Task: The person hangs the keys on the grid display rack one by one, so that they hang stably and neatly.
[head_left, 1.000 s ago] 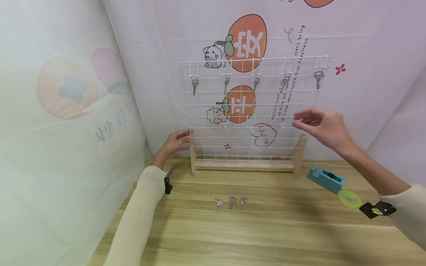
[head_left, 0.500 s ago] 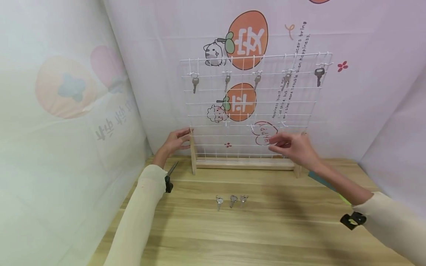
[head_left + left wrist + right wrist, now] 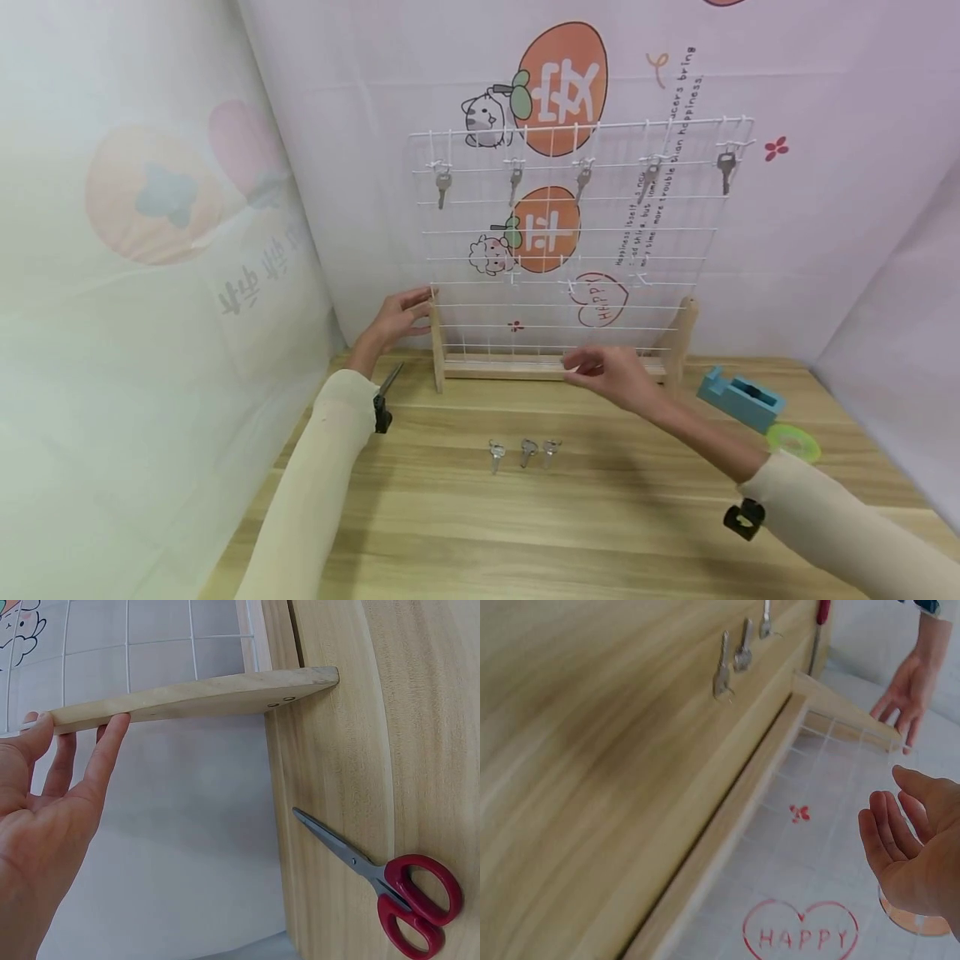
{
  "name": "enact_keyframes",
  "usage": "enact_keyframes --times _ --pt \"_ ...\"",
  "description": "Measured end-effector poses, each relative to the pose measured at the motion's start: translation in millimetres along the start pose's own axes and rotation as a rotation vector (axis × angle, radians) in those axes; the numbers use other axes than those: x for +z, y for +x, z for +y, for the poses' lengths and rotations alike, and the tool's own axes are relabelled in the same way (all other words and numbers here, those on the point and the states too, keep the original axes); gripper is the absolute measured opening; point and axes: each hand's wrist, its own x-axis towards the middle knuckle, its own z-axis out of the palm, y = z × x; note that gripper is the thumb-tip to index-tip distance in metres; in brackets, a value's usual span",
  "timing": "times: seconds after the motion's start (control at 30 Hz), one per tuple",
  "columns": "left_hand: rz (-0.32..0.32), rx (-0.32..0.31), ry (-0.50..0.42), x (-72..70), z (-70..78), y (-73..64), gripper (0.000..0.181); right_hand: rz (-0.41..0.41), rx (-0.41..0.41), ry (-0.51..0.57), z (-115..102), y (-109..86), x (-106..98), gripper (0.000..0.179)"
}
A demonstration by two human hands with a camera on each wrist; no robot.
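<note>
A pale sheet (image 3: 390, 100) printed with orange fruit and a red heart stands behind a light wood-grain surface (image 3: 450, 533). On the surface, near the sheet, is an upright white wire rack (image 3: 495, 367) with wooden sides and base. The left hand (image 3: 396, 323) pinches the rack's left wooden side between thumb and fingers. The right hand (image 3: 617, 380), fingers loosely bent, thumb apart and palm empty, hovers before the rack's lower right half. A blue tape dispenser (image 3: 741, 402) sits to the right, a yellow-green ring (image 3: 808, 450) just beside it. Red-handled scissors (image 3: 375, 876) lie left of the rack. Five keys (image 3: 726, 169) hang in a row near its top; three loose keys (image 3: 528, 451) lie in front. Three small white hooks (image 3: 570, 286) sit lower on the wires.
</note>
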Motion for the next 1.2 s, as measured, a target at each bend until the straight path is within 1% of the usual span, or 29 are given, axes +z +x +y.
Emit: enact_keyframes --times 0.2,0.27,0.33,0.5,0.7,0.8,0.9,1.0,1.1,1.2 --pt "-0.016 -0.003 -0.027 -0.5 2.6 0.6 0.049 -0.057 -0.014 0.044 1.5 -1.0 35.7 0.016" --pt "-0.014 -0.003 -0.024 -1.0 2.7 0.9 0.048 -0.077 -0.011 0.052 0.4 -0.1 45.5 0.015" --pt "-0.011 0.002 -0.013 -1.9 0.7 2.1 0.048 -0.092 -0.02 0.054 0.3 0.5 55.5 0.015" --pt "-0.002 0.01 0.016 -1.5 1.0 0.8 0.047 -0.133 -0.044 0.058 2.1 1.8 80.5 0.015" --pt "0.0 0.01 0.014 -1.8 -0.4 0.5 0.048 -0.215 -0.045 0.084 2.1 0.8 107.0 0.017" --pt "-0.002 0.011 0.008 -2.3 -0.6 -0.2 0.049 -0.241 -0.05 0.091 0.8 0.4 118.4 0.017" --pt "0.0 0.013 0.002 -2.2 -0.4 -0.9 0.05 -0.268 -0.032 0.078 -1.7 0.4 128.1 0.016" --pt "0.003 0.014 0.012 -2.3 -0.3 -0.9 0.051 -0.292 -0.012 0.039 -5.4 0.8 135.7 0.015" --pt "0.004 0.012 0.019 -2.1 -0.7 0.0 0.05 -0.308 -0.02 -0.022 -7.5 0.8 140.8 0.012" --pt "0.002 0.008 0.01 -1.6 -1.1 1.1 0.05 -0.32 -0.029 -0.06 -8.3 0.3 143.4 0.01"
